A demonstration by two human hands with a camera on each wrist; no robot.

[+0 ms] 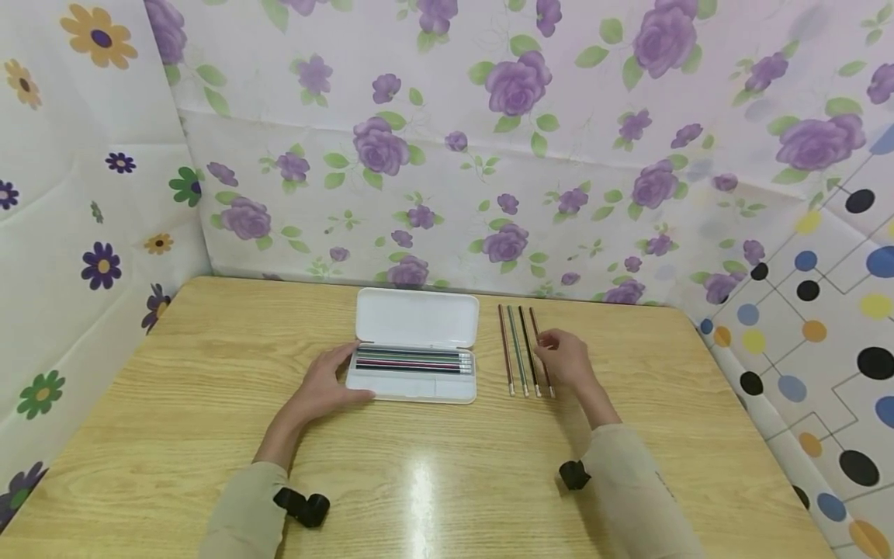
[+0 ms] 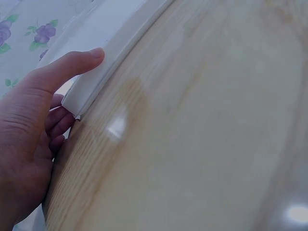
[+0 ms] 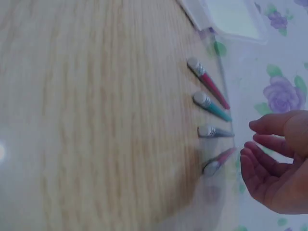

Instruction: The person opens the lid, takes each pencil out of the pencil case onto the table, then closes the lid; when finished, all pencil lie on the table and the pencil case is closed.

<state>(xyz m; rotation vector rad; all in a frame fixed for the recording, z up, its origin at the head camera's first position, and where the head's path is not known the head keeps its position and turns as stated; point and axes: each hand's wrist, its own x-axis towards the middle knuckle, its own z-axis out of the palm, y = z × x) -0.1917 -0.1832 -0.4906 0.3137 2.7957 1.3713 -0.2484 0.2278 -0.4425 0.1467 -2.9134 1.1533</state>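
A white pencil case (image 1: 398,386) lies on the table with its lid (image 1: 417,317) folded back. Several dark pencils (image 1: 408,362) lie side by side in its rear part. My left hand (image 1: 323,386) holds the case's left end, thumb (image 2: 84,62) along the front edge and fingers round the corner. To the right of the case, several pencils lie in a row, eraser ends toward me: a red one (image 1: 506,349), a teal one (image 1: 518,349), a black one and a dark red one. Over the rightmost pencil (image 3: 220,161) hovers my right hand (image 1: 564,359), fingers loosely bent, nothing between them.
The wooden table (image 1: 391,466) reaches back to a wall cloth (image 1: 447,194) with purple flowers. Patterned cloths also hang at the left and right sides. Both sleeves carry a small black wrist device (image 1: 575,474).
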